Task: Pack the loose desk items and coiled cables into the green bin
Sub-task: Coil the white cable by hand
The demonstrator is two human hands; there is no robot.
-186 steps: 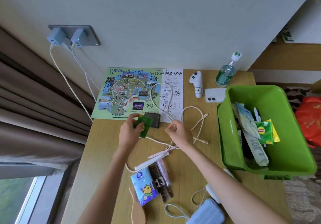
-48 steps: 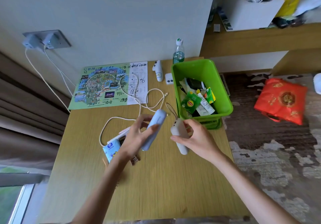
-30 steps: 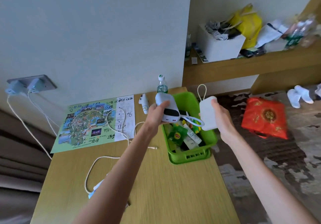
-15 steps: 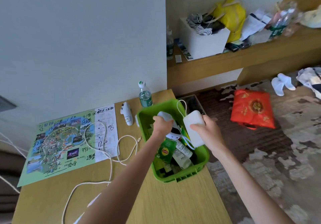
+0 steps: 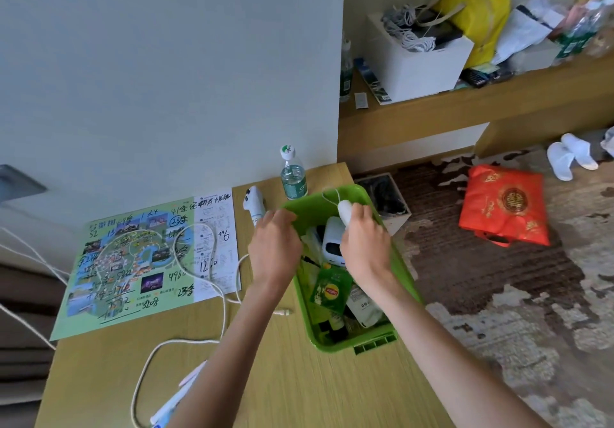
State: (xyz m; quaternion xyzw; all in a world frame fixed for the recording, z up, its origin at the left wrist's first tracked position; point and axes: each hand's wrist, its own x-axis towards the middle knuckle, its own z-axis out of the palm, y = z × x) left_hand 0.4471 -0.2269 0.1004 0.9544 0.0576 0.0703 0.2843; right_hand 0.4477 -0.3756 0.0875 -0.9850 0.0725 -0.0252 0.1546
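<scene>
The green bin (image 5: 349,344) stands at the desk's right edge, holding a green tea packet (image 5: 332,289), pouches and a white-and-black power bank (image 5: 332,244). My right hand (image 5: 363,244) is over the bin's far half, shut on a white power bank (image 5: 345,211) whose thin loop cord sticks up. My left hand (image 5: 274,248) is at the bin's left rim, back towards the camera with its fingers curled out of sight. A long white cable (image 5: 212,261) lies loose on the desk. A white handheld device (image 5: 254,203) lies near the wall.
A printed map (image 5: 133,261) lies on the desk under the cable. A water bottle (image 5: 292,175) stands behind the bin. Small items (image 5: 176,401) lie at the desk's near left. On the floor to the right are a small dark bin (image 5: 385,198) and a red bag (image 5: 505,205).
Both hands carried power banks from the desk to the bin. The left-hand one now lies in the bin, apart from that hand. The right hand has lowered its white one into the bin.
</scene>
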